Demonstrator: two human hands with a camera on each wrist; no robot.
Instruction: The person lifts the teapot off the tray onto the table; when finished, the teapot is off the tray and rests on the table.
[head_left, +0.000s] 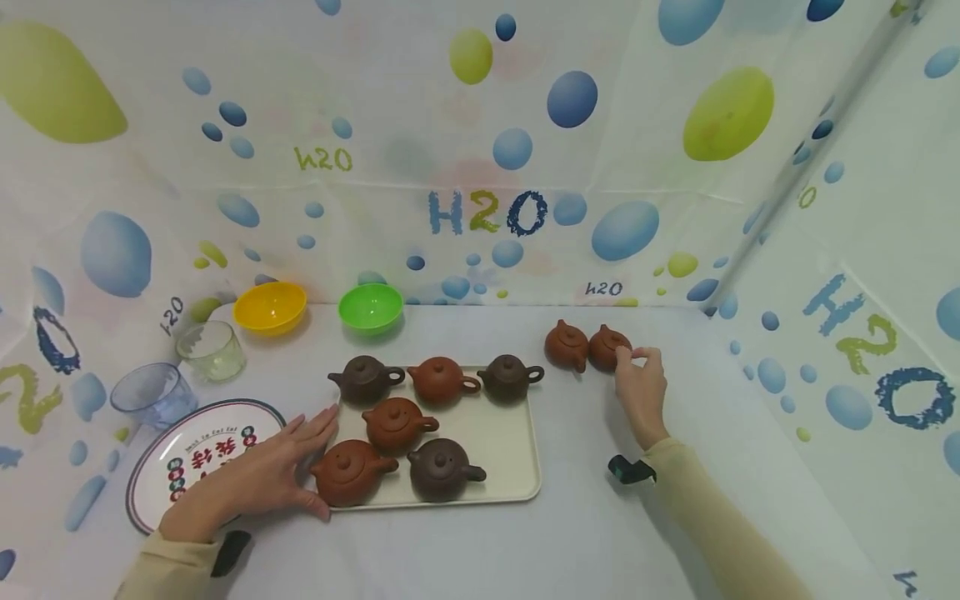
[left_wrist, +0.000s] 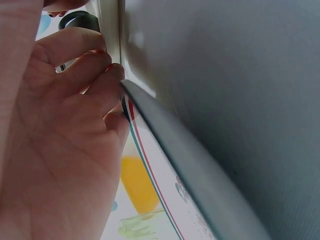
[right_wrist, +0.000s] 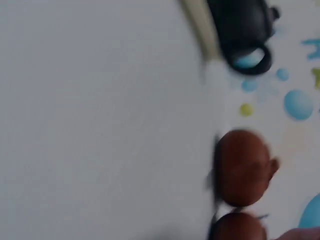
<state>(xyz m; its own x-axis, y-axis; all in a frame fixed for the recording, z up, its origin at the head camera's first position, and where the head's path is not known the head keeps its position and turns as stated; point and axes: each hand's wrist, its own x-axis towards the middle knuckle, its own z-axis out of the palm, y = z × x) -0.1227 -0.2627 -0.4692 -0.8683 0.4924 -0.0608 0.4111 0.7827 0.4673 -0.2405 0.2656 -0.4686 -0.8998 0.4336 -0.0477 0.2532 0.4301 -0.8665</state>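
Note:
My left hand lies along the left edge of a cream tray, its fingers extended beside the teapots. On the tray sit three dark brown teapots, one at the front, and three reddish-brown ones, one closest to this hand. To the right of the tray, two more reddish-brown teapots stand side by side on the table. With thumb and fingers my right hand pinches the right-hand teapot; its neighbour stands just left. In the right wrist view the hand is mostly out of frame.
An oval plate with red lettering lies left of the tray, partly under my left forearm. Behind it stand a bluish glass bowl and a clear one. A yellow bowl and a green bowl stand near the back wall.

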